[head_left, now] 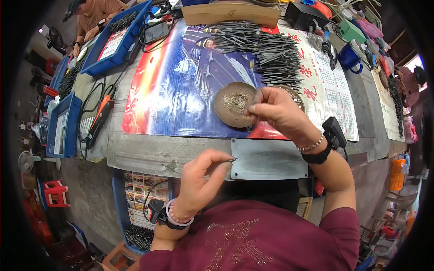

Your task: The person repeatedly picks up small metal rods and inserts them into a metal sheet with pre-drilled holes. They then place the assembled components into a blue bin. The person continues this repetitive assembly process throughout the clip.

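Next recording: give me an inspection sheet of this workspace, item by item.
Surface: grey workbench partly covered by a colourful poster; a grey metal plate at the near edge.
Job's things: round brown dish with small metal bits; small dark pointed piece; pile of dark metal pieces.
Clutter: blue trays, wooden block, blue mug.
Hands: left hand pinches the pointed piece; right hand pinches over the dish, contents hidden.
Cables: black cables at left, beside an orange-and-black tool.
Surroundings: another person at far left; red stool.

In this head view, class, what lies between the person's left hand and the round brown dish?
Mainly bare grey worktable, then the poster's lower edge. Left hand, round brown dish.
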`<state>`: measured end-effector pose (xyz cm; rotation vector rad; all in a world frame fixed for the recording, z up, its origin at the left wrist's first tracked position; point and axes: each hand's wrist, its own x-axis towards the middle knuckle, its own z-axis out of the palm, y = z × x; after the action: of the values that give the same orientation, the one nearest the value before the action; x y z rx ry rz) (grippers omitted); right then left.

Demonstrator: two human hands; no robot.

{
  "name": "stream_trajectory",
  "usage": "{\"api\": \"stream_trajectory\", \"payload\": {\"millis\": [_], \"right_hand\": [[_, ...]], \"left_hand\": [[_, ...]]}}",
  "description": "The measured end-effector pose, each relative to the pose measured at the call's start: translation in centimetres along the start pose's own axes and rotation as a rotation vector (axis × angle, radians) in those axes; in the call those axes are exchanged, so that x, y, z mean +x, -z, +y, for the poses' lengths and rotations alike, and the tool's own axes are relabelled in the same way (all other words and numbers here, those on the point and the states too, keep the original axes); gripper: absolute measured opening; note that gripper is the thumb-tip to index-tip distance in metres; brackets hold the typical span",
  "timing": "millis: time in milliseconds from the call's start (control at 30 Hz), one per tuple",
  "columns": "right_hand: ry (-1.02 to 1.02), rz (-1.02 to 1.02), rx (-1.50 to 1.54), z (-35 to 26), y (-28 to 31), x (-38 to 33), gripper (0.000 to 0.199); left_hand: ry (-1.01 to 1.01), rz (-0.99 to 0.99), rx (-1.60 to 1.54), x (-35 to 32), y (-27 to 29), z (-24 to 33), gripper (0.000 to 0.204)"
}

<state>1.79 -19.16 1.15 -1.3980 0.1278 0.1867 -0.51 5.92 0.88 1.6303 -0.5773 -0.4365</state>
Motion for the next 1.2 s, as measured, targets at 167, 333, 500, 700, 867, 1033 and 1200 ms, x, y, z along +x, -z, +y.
{"api": "stream_trajectory", "payload": {"millis": [167, 333, 500, 700, 867, 1033, 1200], "right_hand": [[-0.069, -0.091, 0.118, 0.2, -1.3, -3.8, 0.015], [-0.093, -0.15, 0.218, 1.2, -1.7, -6.1, 0.011], [0.008, -0.227, 0.245, 2.8, -1.9, -7.3, 0.011], [0.088, -0.336, 0.355, 3.5, -2.2, -8.6, 0.015], [0.042, -0.366, 0.359, 2.8, -2.6, -9.2, 0.017], [0.053, -0.341, 0.363, 2.4, -2.9, -9.4, 0.015], [0.182, -0.382, 0.146, 2.3, -2.8, -9.6, 0.016]], "left_hand": [[-0.067, -0.029, 0.084, 0.8, -0.6, 0.7, 0.012], [-0.164, -0.12, 0.132, 1.1, -1.1, 0.8, 0.012], [-0.288, -0.193, 0.139, 1.2, -1.6, 0.7, 0.016], [-0.366, -0.275, 0.218, 1.1, -1.8, 1.1, 0.019], [-0.37, -0.26, 0.205, 1.0, -2.2, 1.2, 0.02], [-0.404, -0.279, 0.205, 1.0, -2.3, 1.4, 0.021], [-0.409, -0.285, 0.186, 0.9, -2.3, 1.4, 0.021]]}}
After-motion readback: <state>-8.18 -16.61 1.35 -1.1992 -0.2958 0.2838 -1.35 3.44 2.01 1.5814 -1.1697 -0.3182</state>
